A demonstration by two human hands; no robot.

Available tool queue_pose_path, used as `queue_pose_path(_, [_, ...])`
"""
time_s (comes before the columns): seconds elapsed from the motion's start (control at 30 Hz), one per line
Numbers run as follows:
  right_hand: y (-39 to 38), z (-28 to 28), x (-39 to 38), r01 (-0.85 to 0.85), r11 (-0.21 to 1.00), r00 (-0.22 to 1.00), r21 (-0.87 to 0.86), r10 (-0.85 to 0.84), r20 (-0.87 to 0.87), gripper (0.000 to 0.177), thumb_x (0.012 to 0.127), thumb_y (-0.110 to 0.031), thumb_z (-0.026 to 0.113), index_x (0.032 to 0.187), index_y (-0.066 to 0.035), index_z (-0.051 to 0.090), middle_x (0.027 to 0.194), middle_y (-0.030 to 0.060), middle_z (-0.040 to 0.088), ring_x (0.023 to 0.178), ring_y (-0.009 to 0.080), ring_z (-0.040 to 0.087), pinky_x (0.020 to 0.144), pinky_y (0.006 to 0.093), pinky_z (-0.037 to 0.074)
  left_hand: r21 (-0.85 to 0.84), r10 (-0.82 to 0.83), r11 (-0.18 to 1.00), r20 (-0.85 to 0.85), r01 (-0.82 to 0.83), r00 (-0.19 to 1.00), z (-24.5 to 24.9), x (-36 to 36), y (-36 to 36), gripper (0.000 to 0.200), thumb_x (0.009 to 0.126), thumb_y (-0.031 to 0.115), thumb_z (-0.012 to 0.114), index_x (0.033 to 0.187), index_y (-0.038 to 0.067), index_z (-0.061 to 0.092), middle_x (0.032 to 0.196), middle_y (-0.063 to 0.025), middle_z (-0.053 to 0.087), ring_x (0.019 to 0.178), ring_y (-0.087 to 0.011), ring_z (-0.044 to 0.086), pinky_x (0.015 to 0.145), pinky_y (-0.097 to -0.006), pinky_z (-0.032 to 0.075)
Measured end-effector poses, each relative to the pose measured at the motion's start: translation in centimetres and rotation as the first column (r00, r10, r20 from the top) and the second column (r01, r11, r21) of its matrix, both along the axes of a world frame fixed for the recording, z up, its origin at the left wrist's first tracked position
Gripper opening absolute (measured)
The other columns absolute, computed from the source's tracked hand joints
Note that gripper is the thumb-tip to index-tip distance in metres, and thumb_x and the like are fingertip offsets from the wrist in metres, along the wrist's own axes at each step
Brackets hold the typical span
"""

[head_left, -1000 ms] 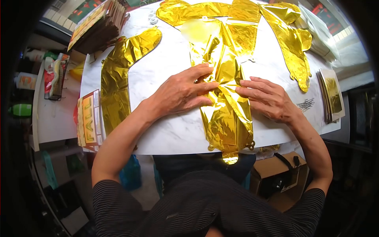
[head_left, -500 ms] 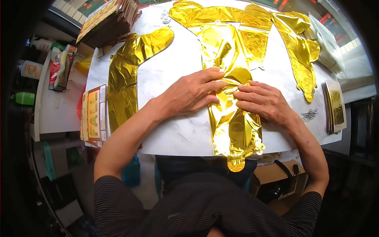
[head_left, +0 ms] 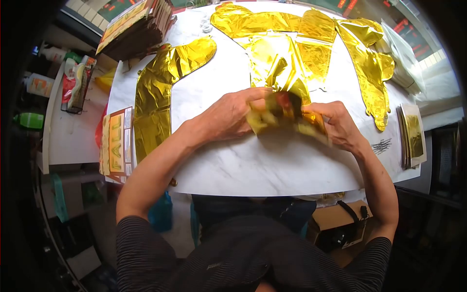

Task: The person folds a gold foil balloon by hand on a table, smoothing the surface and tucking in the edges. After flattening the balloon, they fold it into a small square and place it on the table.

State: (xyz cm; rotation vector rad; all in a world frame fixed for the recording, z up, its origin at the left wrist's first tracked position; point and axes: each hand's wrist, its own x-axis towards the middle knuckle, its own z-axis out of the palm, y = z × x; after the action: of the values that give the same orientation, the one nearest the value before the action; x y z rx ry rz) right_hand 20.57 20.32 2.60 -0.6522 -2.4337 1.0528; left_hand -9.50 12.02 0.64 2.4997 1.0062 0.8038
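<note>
A gold foil balloon (head_left: 272, 61) lies flat in the middle of the table, its near end lifted and folded back over itself. That raised part is smeared by motion. At its left side my left hand (head_left: 233, 114) grips the foil, with the fingertips partly hidden. My right hand (head_left: 341, 125) is closed on the right edge of the same foil, thumb and fingers pinching it. More flat gold foil balloons lie around it: one on the left (head_left: 155, 92), one across the back (head_left: 262, 22) and one on the right (head_left: 365, 68).
A tall stack of printed card packets (head_left: 134, 29) stands at the back left. More packets (head_left: 116, 141) lie at the left edge, and others (head_left: 411, 136) at the right. Clear plastic bags (head_left: 401, 58) lie back right. Below the table is a cardboard box (head_left: 340, 216).
The near end of the middle balloon, which hung over the table's front edge, has been lifted and folded away from me. Both hands now hold the foil instead of resting on it.
</note>
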Motion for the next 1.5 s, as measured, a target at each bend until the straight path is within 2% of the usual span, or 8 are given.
queue_pose_path(0.13, [0.6,1.9,-1.6,0.192,0.883,0.981,-0.428,-0.158,0.114,0.024,0.105,-0.021,0.067,0.100,0.003,0.072,0.072,-0.0030,0.056,0.069,0.0094,0.047,0.063,0.0301,0.043,-0.217,0.115,0.965,-0.153,-0.147,0.982,1.3,0.0,0.0,0.043,0.093,0.002,0.069,0.135,0.009,0.064,0.130,-0.0176,0.068,0.112,-0.0384,0.068,0.097,-0.0455,0.056])
queue_pose_path(0.37, [3.0,1.7,-2.3,0.263,0.862,0.956,-0.433,-0.173,0.237,0.033,0.109,-0.033,0.065,0.091,-0.006,0.073,0.080,-0.0092,0.056,0.073,0.0040,0.043,0.065,0.0255,0.036,-0.608,0.270,0.761,-0.024,-0.229,0.963,2.9,-0.9,0.8,0.055,0.097,-0.003,0.059,0.151,0.006,0.050,0.137,-0.0189,0.067,0.122,-0.0341,0.068,0.105,-0.0404,0.053])
queue_pose_path(0.43, [3.5,1.3,-2.5,0.267,0.847,0.958,-0.460,-0.183,0.221,0.033,0.109,-0.033,0.065,0.091,-0.007,0.073,0.080,-0.0089,0.058,0.073,0.0038,0.044,0.065,0.0254,0.036,-0.680,0.250,0.731,0.336,0.050,0.908,2.2,-1.2,1.0,0.071,0.097,-0.005,0.056,0.163,0.004,0.033,0.149,-0.0170,0.062,0.137,-0.0255,0.060,0.114,-0.0373,0.046])
queue_pose_path(0.53, [4.2,0.3,-2.7,0.254,0.847,0.965,-0.468,-0.188,0.184,0.034,0.109,-0.034,0.065,0.095,-0.005,0.075,0.082,-0.0072,0.064,0.074,0.0031,0.049,0.066,0.0251,0.040,-0.760,0.261,0.623,0.423,0.183,0.868,2.5,-1.8,1.0,0.081,0.098,-0.004,0.061,0.169,0.002,0.020,0.158,-0.0166,0.055,0.147,-0.0194,0.049,0.120,-0.0364,0.041])
queue_pose_path(0.73, [4.8,-0.2,-3.5,0.270,0.786,0.963,-0.557,-0.209,0.172,0.035,0.110,-0.033,0.065,0.099,-0.002,0.075,0.087,-0.0037,0.069,0.079,0.0032,0.056,0.070,0.0260,0.046,-0.647,0.384,0.755,0.301,-0.109,0.873,1.4,-0.2,0.5,0.085,0.092,0.011,0.081,0.159,-0.005,0.031,0.124,-0.0162,0.077,0.116,-0.0202,0.073,0.100,-0.0316,0.054])
queue_pose_path(0.93, [4.6,0.9,-3.3,0.291,0.794,0.954,-0.533,-0.202,0.219,0.036,0.109,-0.035,0.066,0.107,0.000,0.074,0.093,-0.0010,0.072,0.084,0.0041,0.062,0.073,0.0249,0.051,-0.430,0.502,0.819,0.213,-0.380,0.839,-0.9,0.9,0.2,0.071,0.094,0.009,0.078,0.152,-0.008,0.040,0.078,-0.0139,0.071,0.068,-0.0168,0.062,0.069,-0.0326,0.052])
queue_pose_path(1.2, [0.4,1.3,0.0,0.317,0.834,0.944,-0.452,-0.324,0.065,0.054,0.095,-0.010,0.081,0.142,0.006,0.061,0.102,0.0051,0.074,0.090,0.0085,0.067,0.085,0.0258,0.056,-0.458,0.521,0.810,0.275,-0.366,0.808,-0.1,1.5,-0.3,0.068,0.094,0.007,0.077,0.151,-0.008,0.042,0.071,-0.0112,0.064,0.065,-0.0158,0.056,0.066,-0.0316,0.050])
queue_pose_path(1.5, [-2.9,2.2,-0.2,0.384,0.800,0.919,-0.460,-0.282,0.277,0.034,0.094,-0.008,0.078,0.124,0.006,0.070,0.082,-0.0034,0.068,0.073,0.0026,0.056,0.068,0.0215,0.046,-0.509,0.515,0.781,0.198,-0.361,0.834,0.6,1.7,-4.5,0.079,0.095,0.007,0.076,0.158,-0.005,0.032,0.092,-0.0161,0.077,0.083,-0.0222,0.073,0.080,-0.0332,0.056])
